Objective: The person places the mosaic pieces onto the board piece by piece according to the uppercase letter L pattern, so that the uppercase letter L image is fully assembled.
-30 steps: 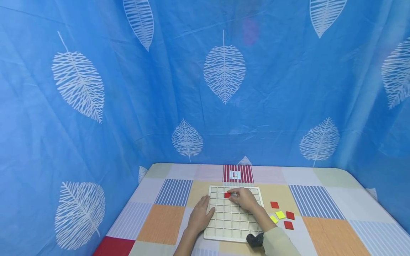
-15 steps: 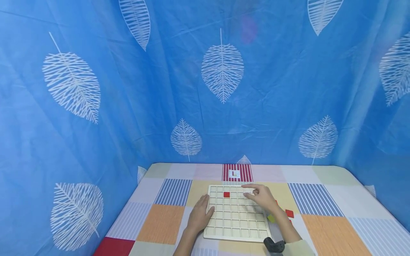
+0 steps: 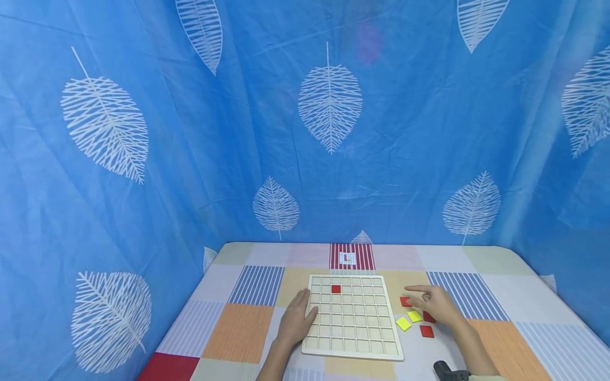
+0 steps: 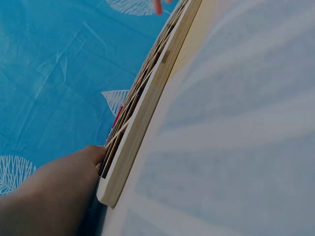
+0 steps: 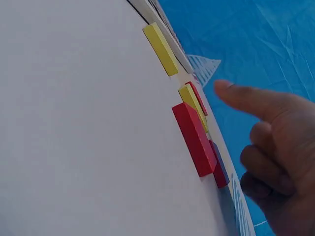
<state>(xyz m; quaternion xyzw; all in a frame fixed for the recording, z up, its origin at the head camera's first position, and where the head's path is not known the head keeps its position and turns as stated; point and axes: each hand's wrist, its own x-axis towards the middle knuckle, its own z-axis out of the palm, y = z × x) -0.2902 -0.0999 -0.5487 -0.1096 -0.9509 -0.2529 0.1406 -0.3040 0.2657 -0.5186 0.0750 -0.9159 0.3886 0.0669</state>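
A pale wooden grid board [image 3: 351,333] lies on the table, with one red square tile [image 3: 335,289] in a cell of its upper rows. My left hand [image 3: 294,319] rests flat along the board's left edge, thumb over the rim. Right of the board my right hand [image 3: 438,304] is held over the loose tiles, index finger stretched out and other fingers bent, holding nothing. Beneath its fingertips lies a red tile [image 3: 405,301], partly covered. Close by are yellow tiles [image 3: 403,324] and another red tile [image 3: 427,331]; one more red tile is half hidden by the hand.
A small printed grid card [image 3: 348,259] lies beyond the board on a red-striped patch. The patchwork tablecloth [image 3: 238,333] covers the table. Blue curtains [image 3: 381,159] with white leaves hang behind and at both sides. A black device [image 3: 448,372] sits on my right wrist.
My right hand has let go of the red tile in the board and moved right, off the board to the loose tiles. My left hand stays in place.
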